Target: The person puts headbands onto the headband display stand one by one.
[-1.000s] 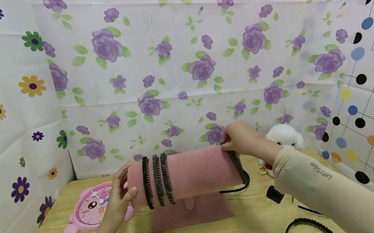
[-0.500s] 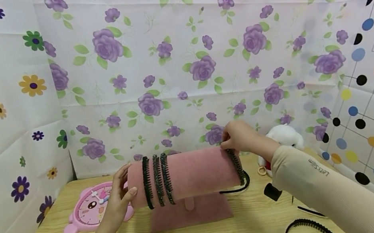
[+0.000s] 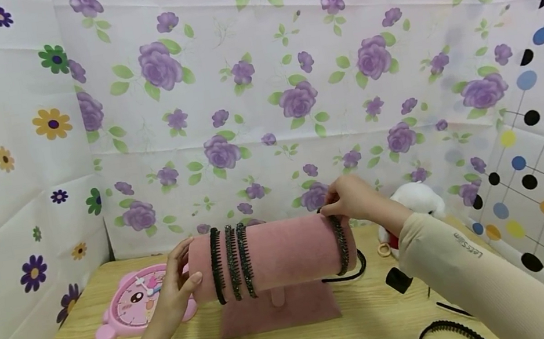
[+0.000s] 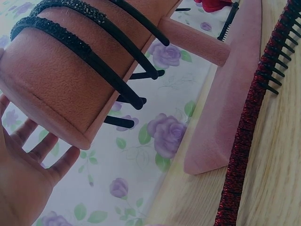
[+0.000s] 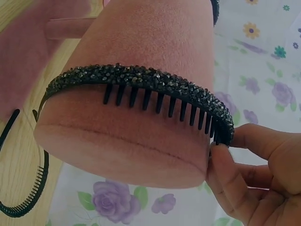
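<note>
Right hand (image 3: 353,199): you pinch the beaded headband (image 5: 141,77) | Headband: over the padded roll (image 3: 289,249), just beside that hand | Left hand (image 3: 173,286): you grip the roll's opposite end | Handling: probably light, springy; teeth may snag; grasp near its tips

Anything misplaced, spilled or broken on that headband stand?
Nothing looks spilled or broken. Only the spacing looks uneven: the sparkly headband pinched by the right hand sits alone near the right end of the pink roll, while three other headbands cluster near its left end.
</note>
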The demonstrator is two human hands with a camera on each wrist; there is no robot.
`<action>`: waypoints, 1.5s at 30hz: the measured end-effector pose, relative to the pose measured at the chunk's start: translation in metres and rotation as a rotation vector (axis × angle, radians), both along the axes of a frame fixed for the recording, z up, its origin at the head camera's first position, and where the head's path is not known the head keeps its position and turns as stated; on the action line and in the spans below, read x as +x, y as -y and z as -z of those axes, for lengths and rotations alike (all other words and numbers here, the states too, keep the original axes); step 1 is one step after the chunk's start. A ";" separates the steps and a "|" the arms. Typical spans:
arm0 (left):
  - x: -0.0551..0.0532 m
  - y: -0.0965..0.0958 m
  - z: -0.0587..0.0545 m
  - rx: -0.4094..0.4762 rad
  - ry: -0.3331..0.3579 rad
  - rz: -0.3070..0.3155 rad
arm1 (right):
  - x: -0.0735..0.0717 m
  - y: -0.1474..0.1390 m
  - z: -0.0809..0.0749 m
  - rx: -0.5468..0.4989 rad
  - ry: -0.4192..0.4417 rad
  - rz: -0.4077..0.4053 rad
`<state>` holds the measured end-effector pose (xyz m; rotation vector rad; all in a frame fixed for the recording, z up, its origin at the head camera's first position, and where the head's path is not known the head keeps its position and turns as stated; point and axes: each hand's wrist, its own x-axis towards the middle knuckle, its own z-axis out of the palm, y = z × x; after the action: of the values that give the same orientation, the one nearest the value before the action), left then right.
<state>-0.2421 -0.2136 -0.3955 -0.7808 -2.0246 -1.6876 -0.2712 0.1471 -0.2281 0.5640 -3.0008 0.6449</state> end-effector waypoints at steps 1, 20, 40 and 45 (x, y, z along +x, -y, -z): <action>0.000 0.000 0.000 0.000 -0.002 0.001 | 0.001 -0.001 0.000 -0.016 0.007 -0.002; 0.001 0.000 0.000 -0.009 0.025 0.012 | 0.015 -0.032 0.012 0.006 -0.066 -0.252; 0.001 0.001 0.001 -0.007 0.029 -0.003 | 0.022 -0.032 0.032 0.025 -0.081 -0.346; 0.001 0.002 0.001 -0.020 0.032 -0.006 | 0.021 -0.026 0.033 0.041 -0.105 -0.318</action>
<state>-0.2415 -0.2153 -0.3961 -0.7590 -2.0659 -1.6892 -0.2499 0.1732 -0.2612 1.0566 -2.8555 0.5447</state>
